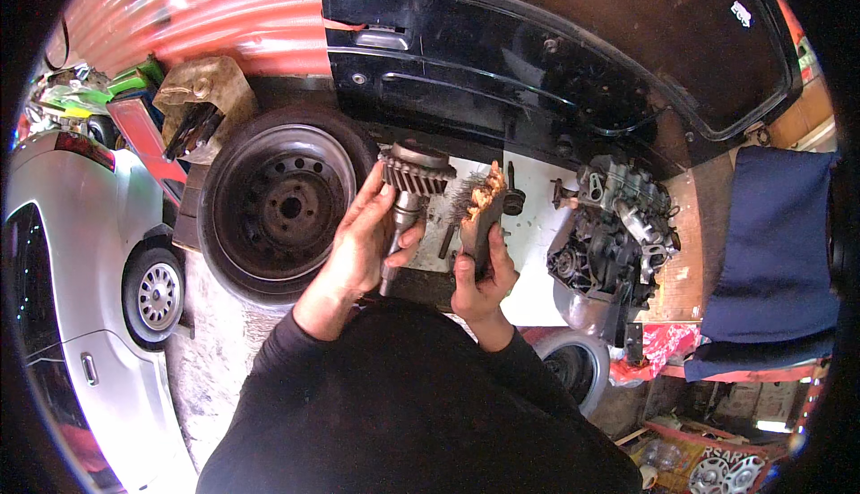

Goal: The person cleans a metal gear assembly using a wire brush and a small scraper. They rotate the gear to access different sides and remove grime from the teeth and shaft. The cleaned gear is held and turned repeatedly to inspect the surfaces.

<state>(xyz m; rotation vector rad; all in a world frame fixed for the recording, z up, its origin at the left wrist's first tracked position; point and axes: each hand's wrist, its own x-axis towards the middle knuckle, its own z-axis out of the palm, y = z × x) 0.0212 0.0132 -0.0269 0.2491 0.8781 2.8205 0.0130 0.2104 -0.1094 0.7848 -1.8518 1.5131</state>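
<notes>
My left hand (356, 239) is wrapped around the shaft of a metal gear shaft (417, 173). Its wide helical gear points up, and the thin end of the shaft comes out below my fingers. In my right hand (484, 290) is a wire brush (480, 230), gripped by its dark block. Worn, splayed bristles and a ragged yellowish patch show along its upper part. Brush and gear are held side by side with a small gap between them. Behind the brush, a dark metal part with a rod (511, 197) stands on a white surface (535, 225).
A tyre on a steel wheel (291, 206) lies at left, with a silver car (98, 252) beyond. An engine (618, 243) stands at right, near dark blue cloth (769, 243). A black vehicle door (466, 82) spans the back. Another tyre (587, 364) sits right of my body.
</notes>
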